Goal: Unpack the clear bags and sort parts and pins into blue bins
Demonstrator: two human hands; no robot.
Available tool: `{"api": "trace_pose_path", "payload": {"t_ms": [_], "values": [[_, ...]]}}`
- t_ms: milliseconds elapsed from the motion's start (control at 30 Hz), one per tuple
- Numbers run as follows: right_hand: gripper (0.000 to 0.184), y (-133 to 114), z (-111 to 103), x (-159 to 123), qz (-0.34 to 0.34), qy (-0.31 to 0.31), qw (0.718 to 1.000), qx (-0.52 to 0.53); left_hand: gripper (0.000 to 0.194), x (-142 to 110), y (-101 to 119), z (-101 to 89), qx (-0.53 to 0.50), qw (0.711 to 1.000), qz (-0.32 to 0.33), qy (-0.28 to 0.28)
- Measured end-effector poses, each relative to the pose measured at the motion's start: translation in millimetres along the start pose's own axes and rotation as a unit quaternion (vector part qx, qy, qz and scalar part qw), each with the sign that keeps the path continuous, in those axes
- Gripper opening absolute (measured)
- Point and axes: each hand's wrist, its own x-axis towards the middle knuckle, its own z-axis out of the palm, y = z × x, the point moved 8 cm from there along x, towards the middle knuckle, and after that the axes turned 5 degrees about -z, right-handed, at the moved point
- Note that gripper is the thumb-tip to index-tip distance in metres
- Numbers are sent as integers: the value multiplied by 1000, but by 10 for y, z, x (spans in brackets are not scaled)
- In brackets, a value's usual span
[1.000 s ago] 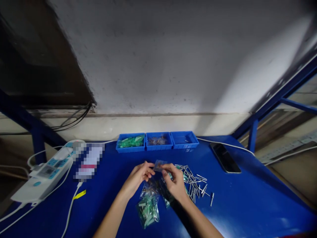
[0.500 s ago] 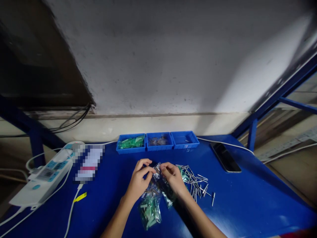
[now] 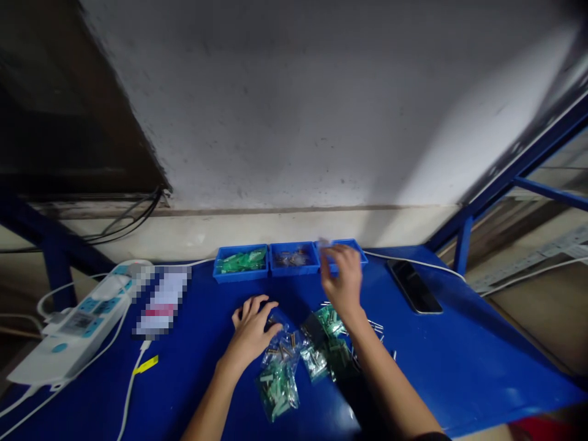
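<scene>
My right hand (image 3: 342, 282) is raised at the right-hand blue bin (image 3: 356, 246), its fingers pinched on a small clear plastic bag (image 3: 323, 242), blurred so its contents are unclear. Lower on the blue table, my left hand (image 3: 248, 334) has its fingers apart and curved, beside clear bags of small metallic and brownish pieces (image 3: 285, 348). Below these lies a green-tinted bag of pale parts (image 3: 278, 389). More green bags (image 3: 331, 321) lie under my right forearm. Loose silver pins (image 3: 377, 327) are partly hidden behind that arm.
The left blue bin (image 3: 241, 277) holds green bags, and the middle bin (image 3: 294, 269) holds clear bags of small parts. A dark phone (image 3: 416, 286) lies at right. On the left are a white power strip (image 3: 73, 334), a blurred-out phone (image 3: 162, 303) and a white cable (image 3: 130, 392).
My right hand has moved up and away with a small clear bag, from beside my left hand to the right bin. My left hand has lowered slightly leftward, its fingers spread.
</scene>
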Motion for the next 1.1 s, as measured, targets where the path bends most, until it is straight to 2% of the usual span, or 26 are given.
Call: {"api": "trace_pose_path", "payload": {"t_ms": [33,100,200,267,367,433,500,600,667,700,767,900,1000,1033,1100], "values": [[20,17,216,-86,3,-85,996,-3,26,15,-3,-10,-5,1000,-6,11],[24,70,451,-304,30,-162,986,-6,19,50,-30,-32,-16,999,-18,28],[21,124,530,-602,88,-185,979,18,17,107,-97,-53,-64,997,-23,38],[19,116,541,-749,120,-198,971,53,16,135,-131,-66,-130,990,-16,45],[22,75,623,-904,179,-235,947,126,15,152,-175,-87,-259,964,-29,54],[28,57,727,-1006,251,-260,911,199,20,145,-179,-101,-339,938,-42,54],[36,17,842,-1107,331,-273,854,294,23,127,-133,-131,-390,919,-34,56],[45,-55,951,-1196,415,-248,763,429,17,69,26,-243,-361,928,37,87],[44,-51,968,-1218,443,-216,729,475,16,15,166,-293,-309,941,98,98],[40,-28,959,-1218,448,-200,728,480,17,-7,225,-295,-289,945,121,94],[31,32,909,-1196,438,-171,754,459,18,-28,288,-268,-270,950,138,72],[19,52,745,-1082,356,-143,850,361,22,31,171,-150,-291,955,59,21],[12,-109,642,-972,227,-157,920,279,42,83,30,-45,-379,925,-16,-17],[13,-166,621,-955,188,-162,935,254,46,93,-2,-32,-405,913,-33,-17],[19,-225,602,-953,148,-168,950,218,42,101,-43,-54,-428,903,-49,8]]}}
